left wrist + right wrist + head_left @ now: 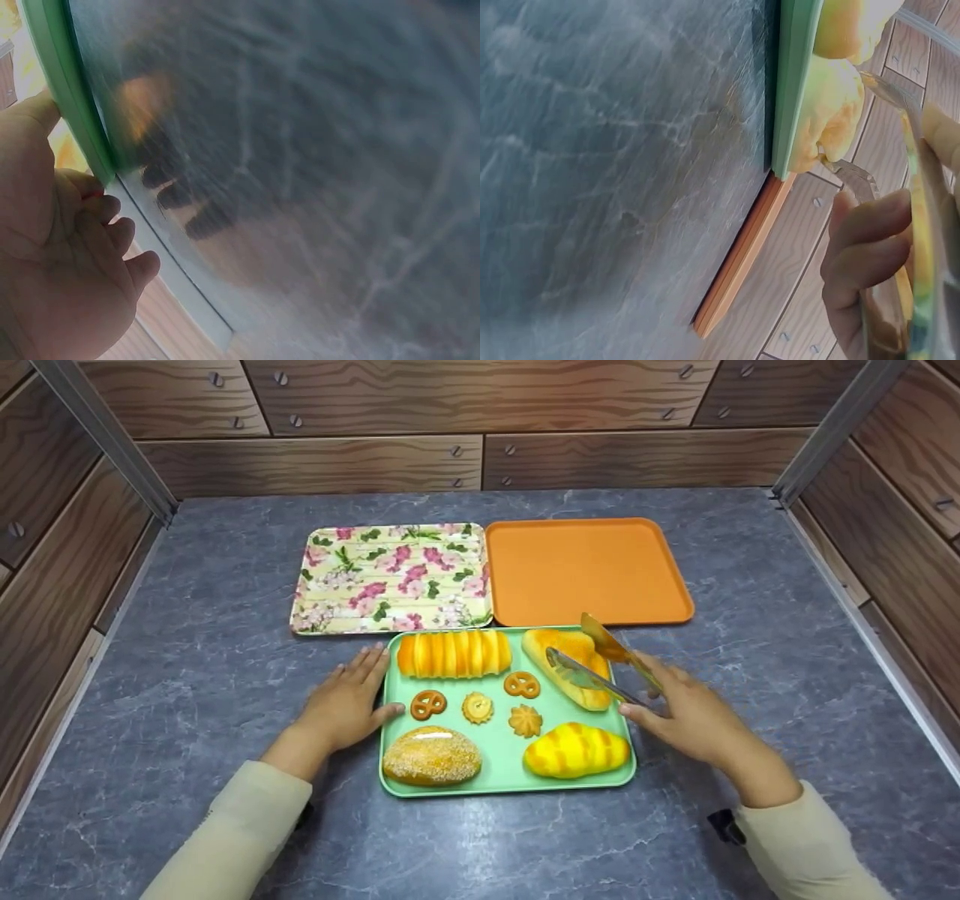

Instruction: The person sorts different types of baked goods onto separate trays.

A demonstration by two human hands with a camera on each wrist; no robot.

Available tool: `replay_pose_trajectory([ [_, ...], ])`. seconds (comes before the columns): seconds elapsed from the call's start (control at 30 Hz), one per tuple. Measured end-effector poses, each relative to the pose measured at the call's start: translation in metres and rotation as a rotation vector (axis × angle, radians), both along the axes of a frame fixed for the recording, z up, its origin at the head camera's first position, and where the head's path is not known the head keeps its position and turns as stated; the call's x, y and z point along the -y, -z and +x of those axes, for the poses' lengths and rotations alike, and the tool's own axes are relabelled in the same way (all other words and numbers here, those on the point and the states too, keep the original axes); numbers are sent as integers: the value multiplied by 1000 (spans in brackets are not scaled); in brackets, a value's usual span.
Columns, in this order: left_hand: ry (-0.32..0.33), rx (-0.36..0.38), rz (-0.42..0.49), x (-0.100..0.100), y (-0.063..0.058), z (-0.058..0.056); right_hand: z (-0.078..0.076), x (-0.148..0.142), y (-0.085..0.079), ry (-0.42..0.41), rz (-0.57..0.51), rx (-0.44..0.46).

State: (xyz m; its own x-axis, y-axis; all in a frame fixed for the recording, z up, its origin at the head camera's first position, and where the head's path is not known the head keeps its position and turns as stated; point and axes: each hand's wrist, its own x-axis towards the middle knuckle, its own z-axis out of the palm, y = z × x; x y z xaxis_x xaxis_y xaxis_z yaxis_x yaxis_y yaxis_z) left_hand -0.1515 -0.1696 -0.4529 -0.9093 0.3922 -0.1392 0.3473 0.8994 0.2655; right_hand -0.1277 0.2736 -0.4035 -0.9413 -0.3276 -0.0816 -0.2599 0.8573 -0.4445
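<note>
My right hand point(694, 716) grips a pair of metal tongs point(600, 679) between thumb and fingers. The tongs' tips are spread over a toast-shaped bread slice point(559, 652) at the far right of a green tray point(499, 786). At that tray's left edge rests my left hand point(341, 701), fingers extended and thumb touching the rim. Also on the tray are a sliced loaf point(454, 654), a seeded bun point(431, 756), a yellow striped bread roll point(576, 750), two pretzels point(428, 704) and two small cookies point(478, 708). The right wrist view shows the tongs point(922, 247) in my fingers, tips beside the bread.
Behind the green tray lie a floral tray point(390, 577) at left and an orange tray point(589, 570) at right, edge to edge. All three stand on a dark marbled tabletop point(187, 675). Wood-patterned walls point(480, 397) enclose the back and sides.
</note>
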Motion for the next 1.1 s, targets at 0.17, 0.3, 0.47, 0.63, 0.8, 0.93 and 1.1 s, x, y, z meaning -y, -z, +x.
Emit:
replay_pose_trajectory([
  [0.17, -1, 1, 8, 0, -1, -1, 1, 3, 0, -7, 39, -30],
  [0.3, -1, 0, 16, -1, 0, -1, 1, 5, 1, 10, 49, -62],
  [0.47, -3, 7, 17, 0, 0, -1, 2, 6, 4, 48, 34, -99],
  [0.63, -8, 14, 12, 0, 0, -1, 4, 7, 6, 82, 35, -137],
  [0.8, -10, 20, 6, 0, 1, -1, 6, 7, 4, 79, 33, -162],
  [0.93, -8, 21, 11, 0, 1, -1, 8, 6, 1, 75, 17, -173],
  [1.1, -2, 12, 9, -1, 1, -1, 8, 3, -6, 81, -10, -192],
])
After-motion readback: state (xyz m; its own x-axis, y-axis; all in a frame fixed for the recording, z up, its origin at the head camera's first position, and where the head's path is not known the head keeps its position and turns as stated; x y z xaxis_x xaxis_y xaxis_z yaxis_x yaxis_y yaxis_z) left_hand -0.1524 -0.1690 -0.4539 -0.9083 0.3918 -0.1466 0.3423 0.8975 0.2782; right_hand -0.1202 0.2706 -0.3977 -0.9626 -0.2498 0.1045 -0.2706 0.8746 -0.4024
